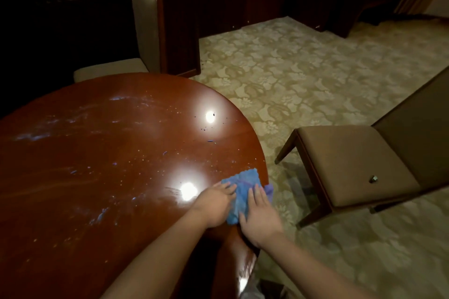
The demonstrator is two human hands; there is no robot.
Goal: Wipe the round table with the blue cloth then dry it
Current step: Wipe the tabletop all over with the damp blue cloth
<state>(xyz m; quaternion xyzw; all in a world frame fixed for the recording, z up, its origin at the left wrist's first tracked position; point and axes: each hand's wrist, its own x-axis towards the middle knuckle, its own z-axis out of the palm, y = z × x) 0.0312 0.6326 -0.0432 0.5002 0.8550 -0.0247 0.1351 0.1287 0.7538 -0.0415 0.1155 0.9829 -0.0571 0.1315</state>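
Observation:
A glossy reddish-brown round table (97,153) fills the left half of the head view, with wet streaks, specks and two lamp reflections on its top. The blue cloth (243,185) lies flat at the table's right edge, one corner hanging over the rim. My left hand (215,201) presses on the cloth's left side with straight fingers. My right hand (260,213) lies flat on the cloth's right side, fingers pointing away from me.
A brown upholstered chair (352,165) stands right of the table, a small metal object (373,179) on its seat. A pale-cushioned chair (145,31) stands beyond the table's far edge. Patterned carpet (303,75) covers the floor; dark furniture lines the back.

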